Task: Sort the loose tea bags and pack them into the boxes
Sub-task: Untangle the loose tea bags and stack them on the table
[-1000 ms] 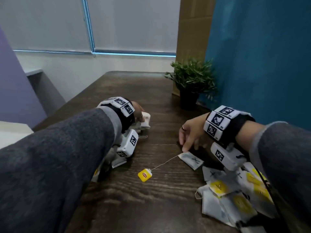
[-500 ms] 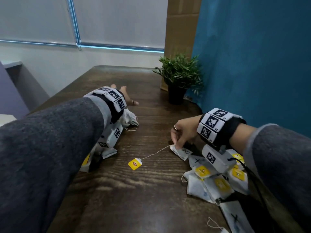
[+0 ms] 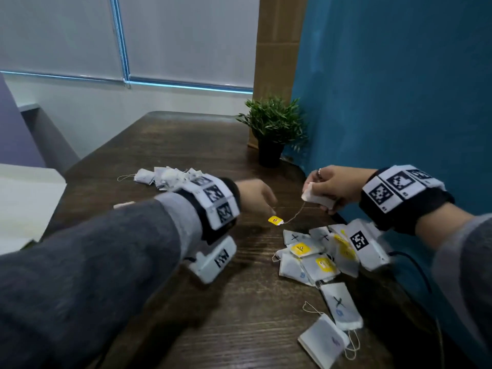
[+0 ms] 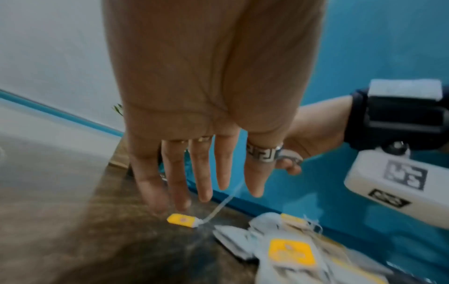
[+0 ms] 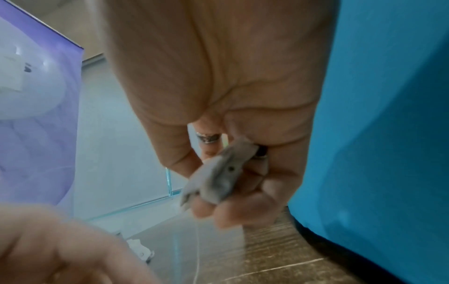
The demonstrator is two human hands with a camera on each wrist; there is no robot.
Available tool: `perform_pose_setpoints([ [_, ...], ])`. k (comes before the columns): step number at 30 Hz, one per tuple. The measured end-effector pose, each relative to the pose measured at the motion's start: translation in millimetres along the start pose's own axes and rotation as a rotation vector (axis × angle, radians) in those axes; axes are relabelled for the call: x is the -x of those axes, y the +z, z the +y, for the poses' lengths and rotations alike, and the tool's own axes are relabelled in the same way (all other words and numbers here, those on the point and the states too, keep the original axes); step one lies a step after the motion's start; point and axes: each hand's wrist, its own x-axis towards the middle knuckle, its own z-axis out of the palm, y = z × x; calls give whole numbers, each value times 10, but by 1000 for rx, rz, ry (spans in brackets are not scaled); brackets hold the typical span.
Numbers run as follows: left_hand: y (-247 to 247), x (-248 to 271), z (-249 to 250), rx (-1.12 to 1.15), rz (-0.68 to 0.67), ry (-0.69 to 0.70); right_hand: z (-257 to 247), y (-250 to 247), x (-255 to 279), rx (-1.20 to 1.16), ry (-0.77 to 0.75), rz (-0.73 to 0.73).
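My right hand [image 3: 323, 190] holds a white tea bag [image 3: 316, 197] lifted off the wooden table [image 3: 186, 302]; the same tea bag [image 5: 218, 176] sits between its curled fingers in the right wrist view. A string runs from it down to a yellow tag [image 3: 275, 221] lying on the table. My left hand [image 3: 259, 198], fingers [image 4: 201, 173] straight, hovers just above that yellow tag [image 4: 183, 220] and holds nothing. A heap of tea bags with yellow tags [image 3: 316, 258] lies below my right wrist. A second pile of white tea bags [image 3: 167, 177] lies at the far left.
A small potted plant [image 3: 273, 129] stands at the table's far right corner, against the blue wall [image 3: 399, 102]. Two loose tea bags [image 3: 338, 304] lie near the front right edge. A pale surface [image 3: 24, 203] adjoins the table on the left.
My right hand lifted a tea bag off the table, dragging its yellow tag along. My left hand left the far pile and swung right to above the tag.
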Motion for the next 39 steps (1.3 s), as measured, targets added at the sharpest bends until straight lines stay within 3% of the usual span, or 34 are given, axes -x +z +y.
perform_pose_setpoints([
  [6, 451, -225, 305, -174, -173, 73, 181, -47, 14, -67, 60, 202],
  [15, 439, -268, 320, -93, -201, -46, 298, 48, -21, 38, 81, 111],
  [21, 273, -120, 39, 286, -8, -120, 214, 16, 25, 0, -7, 148],
  [24, 213, -8, -132, 702, 78, -134, 52, -24, 95, -90, -106, 144],
  [26, 160, 91, -204, 954, 72, -152, -79, -15, 161, -216, -162, 106],
  [29, 88, 275, -254, 1130, -32, -117, -276, 94, 239, -450, -235, -22],
  [35, 137, 622, -295, 1604, -222, 68, -561, 419, 202, -471, -281, -86],
  [39, 264, 624, -316, 1586, -51, -23, -590, 470, 208, -442, -263, -81],
])
